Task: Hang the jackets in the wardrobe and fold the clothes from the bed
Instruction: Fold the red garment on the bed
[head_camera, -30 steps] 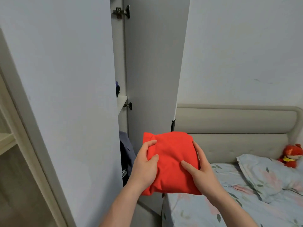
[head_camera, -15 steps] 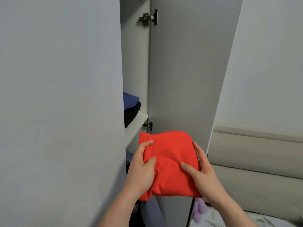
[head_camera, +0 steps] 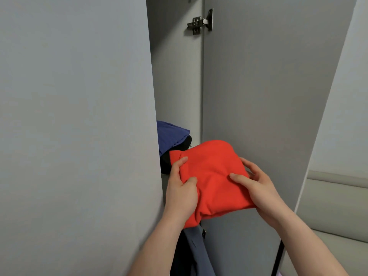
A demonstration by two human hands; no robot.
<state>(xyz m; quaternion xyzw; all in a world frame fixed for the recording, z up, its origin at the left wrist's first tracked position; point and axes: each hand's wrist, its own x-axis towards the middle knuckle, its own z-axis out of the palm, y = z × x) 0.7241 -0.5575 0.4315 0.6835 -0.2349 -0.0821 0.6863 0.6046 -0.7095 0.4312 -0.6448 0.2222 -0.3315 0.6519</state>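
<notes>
Gripping the folded red garment (head_camera: 211, 176) with the left hand (head_camera: 182, 194) and right hand (head_camera: 256, 188) clamped on its opposite edges, the person does best to slide it flat onto the folded blue garment (head_camera: 171, 134) just beyond the left hand's fingertips, releasing only once it rests level.

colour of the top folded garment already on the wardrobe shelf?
Blue-purple; the top folded garment lies on a black one. Head view shows it.
</notes>
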